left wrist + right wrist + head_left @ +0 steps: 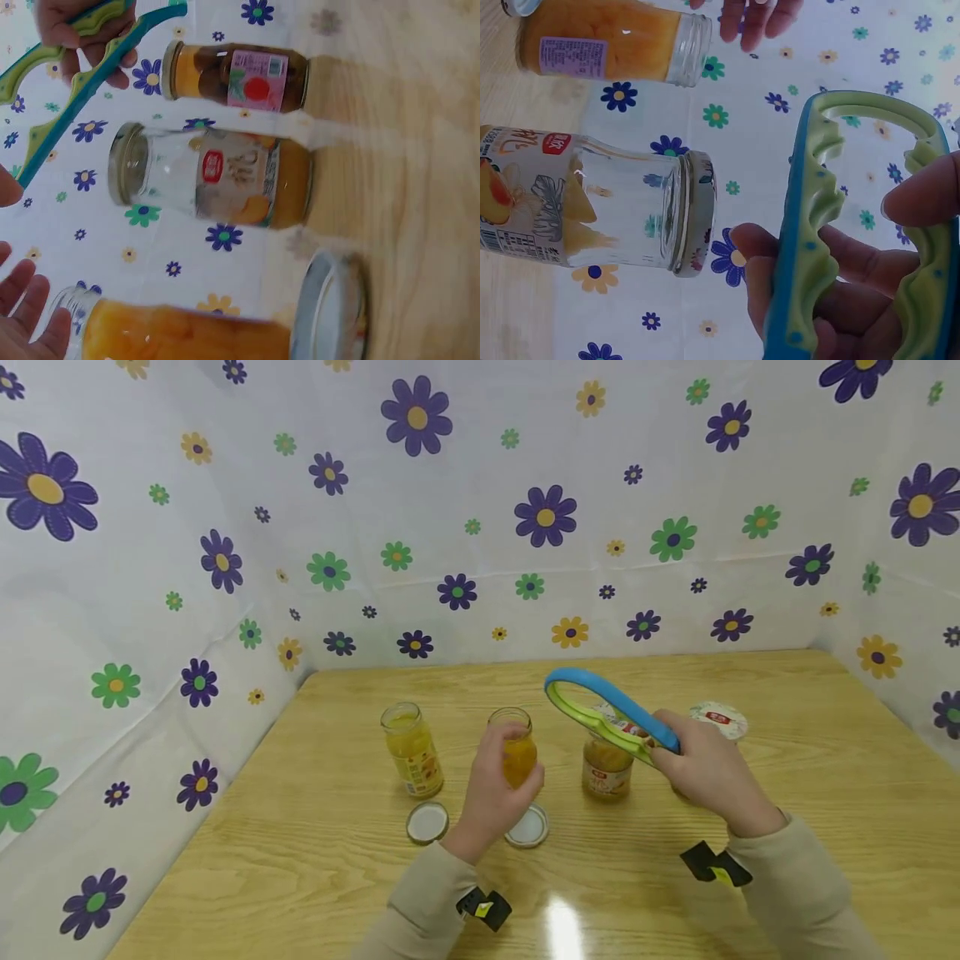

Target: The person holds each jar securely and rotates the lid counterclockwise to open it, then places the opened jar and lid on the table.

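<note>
My right hand (708, 768) grips a blue and green jar opener (802, 225), a toothed loop held up in the air above the lidded peach jar (606, 777). That jar, partly filled with pale fruit, still wears its patterned lid (697, 214). My left hand (498, 785) has its fingers spread loosely by the mouth of an uncapped jar of orange fruit (180, 330); in the right wrist view its fingertips (756, 30) sit apart from the glass rim. A white-lined lid (527, 827) lies in front of that jar.
Further left stands another uncapped jar of yellow fruit (412, 752), with its upturned lid (427, 822) before it. A lidded jar of dark fruit (259, 79) stands at the right, largely behind my right hand in the head view. A flowered cloth (480, 510) hangs behind the wooden table (300, 860).
</note>
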